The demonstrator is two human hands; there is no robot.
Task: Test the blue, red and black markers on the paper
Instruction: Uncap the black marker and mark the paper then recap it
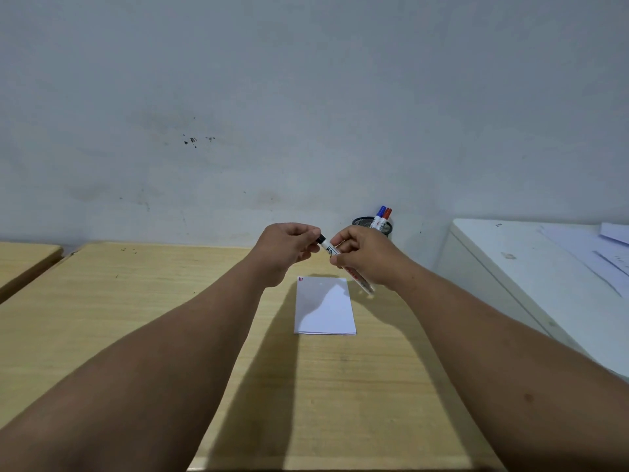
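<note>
A white-barrelled black marker [329,249] is held slanting above the table. My right hand [366,258] grips its barrel. My left hand [284,247] pinches its black cap end; I cannot tell whether the cap is on or off. Below the hands a small folded white paper [325,306] lies on the wooden table [143,301]. It bears short blue and red marks [300,279] at its far left corner. The blue marker [381,212] and the red marker [386,215] stand capped in a black mesh pen cup [372,226] by the wall.
A white cabinet [531,284] with loose sheets of paper [599,253] on top stands close on the right, higher than the table. A second wooden table [23,260] sits at the left across a narrow gap. A grey wall rises right behind.
</note>
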